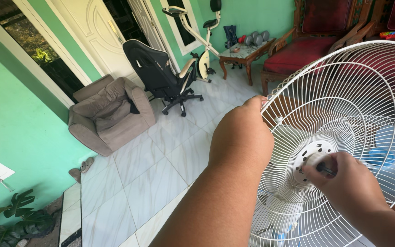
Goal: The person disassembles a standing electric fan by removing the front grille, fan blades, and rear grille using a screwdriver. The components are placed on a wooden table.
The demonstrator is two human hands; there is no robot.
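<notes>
So the white fan guard (344, 137) stands upright on edge, hub facing the camera. Left hand (241, 137) is clamped on its rim at the guard's left edge, steadying it. Right hand (348, 183) sits right at the hub (314, 158), pinching a dark screwdriver (325, 170) whose shaft points straight into the hub plate.

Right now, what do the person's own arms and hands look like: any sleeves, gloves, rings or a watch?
Both forearms are bare as far as the frame shows, with no sleeve edge in view. The left hand and right hand wear no gloves. No ring, watch or wristband shows on the visible sides. Fingernails are mostly hidden, since the fingers curl away from the camera.
</notes>
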